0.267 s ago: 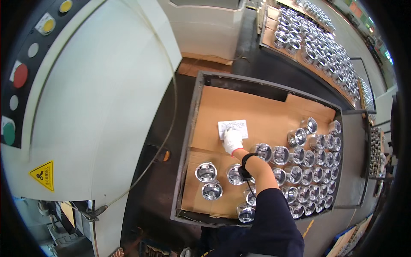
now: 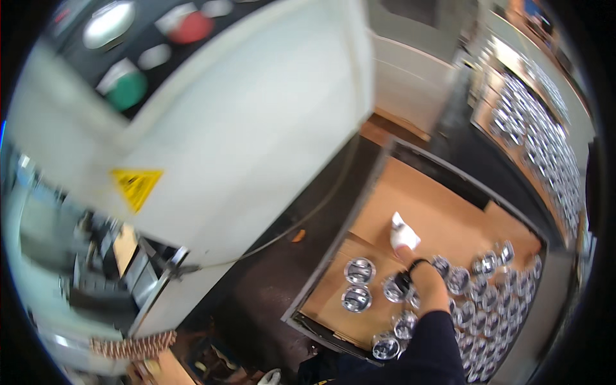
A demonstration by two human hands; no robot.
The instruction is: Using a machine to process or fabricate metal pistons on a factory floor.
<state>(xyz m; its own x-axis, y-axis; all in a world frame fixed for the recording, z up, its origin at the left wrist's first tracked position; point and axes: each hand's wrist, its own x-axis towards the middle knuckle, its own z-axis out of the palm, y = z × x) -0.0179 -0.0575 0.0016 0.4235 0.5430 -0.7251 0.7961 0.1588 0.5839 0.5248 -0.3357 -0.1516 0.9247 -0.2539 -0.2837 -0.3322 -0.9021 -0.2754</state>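
Paper (image 2: 396, 221), white, blurred, showed just beyond gloved right hand (image 2: 405, 240); whether fingers pinched it or stayed wide could not be told. Probably light, limp, easily creased; edge seemed best hold. Shiny metal cylinders (image 2: 360, 271) stood behind fingers, toward wrist.

A white machine panel (image 2: 256, 135) fills the left, bearing a yellow triangular warning sign (image 2: 136, 186). Above, a red push button (image 2: 192, 27) and a green push button (image 2: 127, 91) blur on a dark control strip (image 2: 144, 42). A thin cable (image 2: 276, 240) passes near a small orange object (image 2: 298, 236).
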